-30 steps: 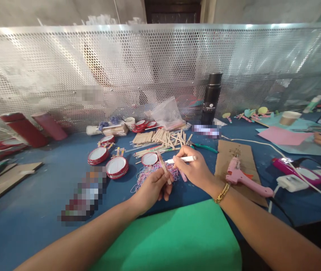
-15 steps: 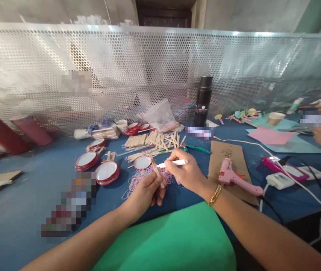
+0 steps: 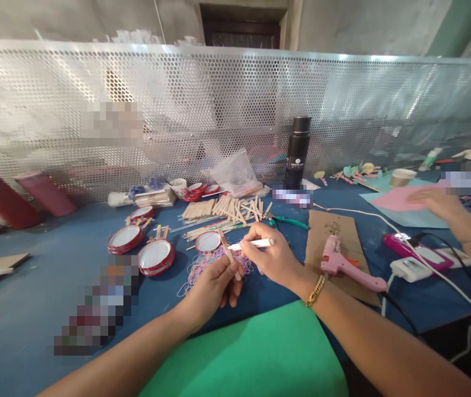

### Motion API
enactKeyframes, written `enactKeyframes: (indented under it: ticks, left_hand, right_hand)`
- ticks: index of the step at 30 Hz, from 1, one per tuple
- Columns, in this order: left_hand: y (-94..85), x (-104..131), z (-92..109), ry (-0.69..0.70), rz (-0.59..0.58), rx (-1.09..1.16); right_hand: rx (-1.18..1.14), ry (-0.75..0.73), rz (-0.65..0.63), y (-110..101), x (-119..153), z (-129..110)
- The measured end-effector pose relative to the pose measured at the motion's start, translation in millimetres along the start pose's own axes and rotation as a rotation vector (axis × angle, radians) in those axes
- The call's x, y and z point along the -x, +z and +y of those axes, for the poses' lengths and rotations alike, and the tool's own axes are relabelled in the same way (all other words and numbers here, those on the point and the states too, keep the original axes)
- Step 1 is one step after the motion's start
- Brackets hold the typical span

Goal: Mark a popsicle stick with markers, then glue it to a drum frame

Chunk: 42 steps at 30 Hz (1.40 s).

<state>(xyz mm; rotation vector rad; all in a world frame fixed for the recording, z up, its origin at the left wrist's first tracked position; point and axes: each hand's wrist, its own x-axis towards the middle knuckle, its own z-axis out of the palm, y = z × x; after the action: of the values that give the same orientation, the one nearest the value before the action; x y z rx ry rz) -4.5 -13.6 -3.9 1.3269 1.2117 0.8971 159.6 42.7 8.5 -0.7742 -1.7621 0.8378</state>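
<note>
My left hand (image 3: 219, 278) is closed on a flat wooden craft stick (image 3: 226, 246), which slants up and away from the fingers. Pinched in my right hand (image 3: 271, 256) is a white marker (image 3: 260, 243), its tip pointing left at or very near the stick; whether they touch I cannot tell. Under the hands lies a tangle of pink and purple string (image 3: 196, 270). Just behind it sits a small round red-rimmed disc (image 3: 208, 241). Two larger red-rimmed drums (image 3: 155, 257) (image 3: 125, 239) stand to the left. Loose craft sticks (image 3: 235, 207) are heaped beyond the hands.
A pink glue gun (image 3: 345, 262) rests on cardboard (image 3: 318, 242) at right, near a white cord and power strip (image 3: 411, 268). A black bottle (image 3: 298, 154) stands at the back. Green material (image 3: 252, 353) lies in front of me. Another person's hand (image 3: 438, 204) touches pink paper (image 3: 396, 198).
My hands keep their hold on the stick and marker, nearly still. The co-worker's hand has moved left onto the pink paper. The view has shifted slightly.
</note>
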Motion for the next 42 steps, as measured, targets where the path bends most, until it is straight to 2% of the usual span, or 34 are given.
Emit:
enactKeyframes:
  ticks: [15, 24, 28, 33, 38, 42]
  left_hand:
    - [-1.0, -0.3, -0.9, -0.011, -0.005, -0.001]
    - [-1.1, -0.1, -0.2, -0.014, 0.007, -0.013]
    - [-1.6, -0.7, -2.3, -0.011, 0.005, -0.017]
    - [-1.6, 0.0, -1.7, -0.002, -0.004, -0.019]
    - [-1.4, 0.1, -0.1, -0.010, -0.006, -0.018]
    - [-1.5, -0.4, -0.8, -0.007, -0.011, -0.020]
  right_hand:
    - [0.000, 0.037, -0.001, -2.2, 1.0, -1.1]
    - [0.002, -0.009, -0.008, -0.5, -0.5, 0.4]
    - [0.018, -0.036, 0.027, -0.8, -0.3, 0.4]
    - [0.008, -0.016, -0.004, -0.8, -0.5, -0.3]
    - [0.007, 0.006, 0.024, -0.5, -0.6, 0.8]
    - [0.006, -0.026, 0.017, 0.5, -0.3, 2.3]
